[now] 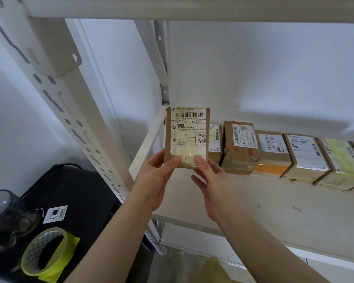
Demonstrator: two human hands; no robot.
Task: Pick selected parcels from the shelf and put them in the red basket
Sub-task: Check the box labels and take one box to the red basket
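A small brown cardboard parcel (187, 135) with a white shipping label faces me, held upright above the left end of the white shelf board (243, 203). My left hand (157, 176) grips its lower left corner, thumb on the front. My right hand (209, 180) grips its lower right corner the same way. Behind it a row of several taped brown parcels (274, 152) stands along the back of the shelf, running off to the right. No red basket is in view.
A white perforated shelf upright (74, 111) rises on the left, with a shelf beam (192, 9) overhead. Lower left, a black surface (80, 193) carries a roll of yellow-edged tape (43, 252), a dark glass jar (6, 217) and a white tag (55, 213).
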